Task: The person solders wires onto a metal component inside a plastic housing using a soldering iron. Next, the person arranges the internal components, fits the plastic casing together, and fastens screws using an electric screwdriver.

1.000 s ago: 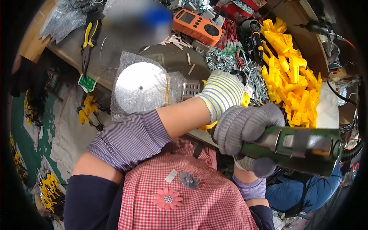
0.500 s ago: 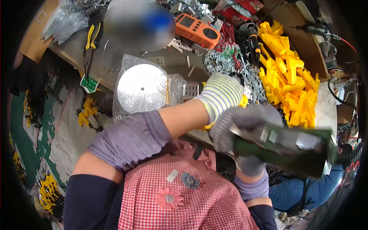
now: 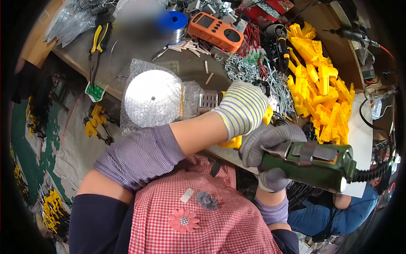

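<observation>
My left hand (image 3: 245, 106), in a striped glove, is closed over a yellow tool housing (image 3: 231, 142) at the bench's near edge. Most of the housing is hidden under the glove. Left of it are a slotted metal piece (image 3: 209, 100) and a round, shiny disc (image 3: 153, 98) with bubble wrap around it; whether they join the housing is covered. My right hand (image 3: 272, 142), in a grey glove, grips a green electric screwdriver (image 3: 304, 163) with a black coiled cord. The screwdriver lies roughly sideways, its corded end to the right; its tip is hidden by my hand.
A heap of yellow plastic housings (image 3: 323, 84) lies at the right, beside loose screws (image 3: 249, 67). Farther back sit an orange meter (image 3: 215, 31) and a solder spool (image 3: 177, 26). Yellow-handled pliers (image 3: 98, 48) rest at the left. Another person's blue-clad body (image 3: 334, 216) is at the lower right.
The green screwdriver was smeared by motion and now shows sharply, shifted slightly left. My left hand stays on the yellow housing. The whole view has shifted a little.
</observation>
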Tool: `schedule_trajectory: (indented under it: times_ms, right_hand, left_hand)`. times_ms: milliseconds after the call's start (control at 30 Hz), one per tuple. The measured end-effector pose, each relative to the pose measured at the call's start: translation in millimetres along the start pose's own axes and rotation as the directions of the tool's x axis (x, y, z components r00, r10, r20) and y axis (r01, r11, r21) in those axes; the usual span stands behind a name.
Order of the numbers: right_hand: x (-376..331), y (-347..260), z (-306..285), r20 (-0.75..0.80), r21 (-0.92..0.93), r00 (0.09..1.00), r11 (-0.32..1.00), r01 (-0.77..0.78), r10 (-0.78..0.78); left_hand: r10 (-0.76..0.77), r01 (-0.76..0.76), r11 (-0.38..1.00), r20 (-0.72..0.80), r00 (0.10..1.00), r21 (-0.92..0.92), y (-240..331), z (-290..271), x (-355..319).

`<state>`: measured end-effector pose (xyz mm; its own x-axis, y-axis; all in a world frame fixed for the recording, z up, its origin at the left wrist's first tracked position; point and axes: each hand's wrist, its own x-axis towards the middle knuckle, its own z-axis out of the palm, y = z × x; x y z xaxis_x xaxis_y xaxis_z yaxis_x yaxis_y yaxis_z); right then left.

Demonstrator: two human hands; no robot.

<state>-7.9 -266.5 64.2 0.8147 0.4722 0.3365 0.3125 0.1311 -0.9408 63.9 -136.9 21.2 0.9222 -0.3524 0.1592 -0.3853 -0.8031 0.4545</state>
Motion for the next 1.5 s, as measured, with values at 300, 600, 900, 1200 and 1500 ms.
schedule_trajectory:
  times_ms: [300, 600, 900, 1200, 1500]
  right_hand:
    - [31, -18, -14, 0.174, 0.267, 0.969, 0.956, 0.123, -0.173]
    - [25, -16, -5, 0.077, 0.334, 0.996, 0.943, 0.007, -0.034]
    - [14, -22, 4, -0.065, 0.221, 0.993, 0.972, -0.082, 0.099]
    - [33, -43, -75, -0.067, 0.707, 0.981, 0.684, 0.177, -0.184]
    - [-43, 44, -119, -0.606, 0.778, 0.743, 0.408, 0.477, 0.285]
  left_hand:
    - [-0.029, 0.028, 0.999, 0.077, 0.997, 0.02, 2, -2, 7]
    - [-0.064, 0.064, 0.998, 0.07, 0.995, 0.011, 4, -5, 1]
    - [-0.036, 0.022, 0.995, 0.132, 0.991, 0.101, 10, -6, 3]
    - [0.069, -0.068, 0.997, 0.028, 0.997, -0.039, -4, -50, -55]
    - [0.119, -0.124, 0.987, 0.059, 0.991, 0.101, -57, -55, -95]
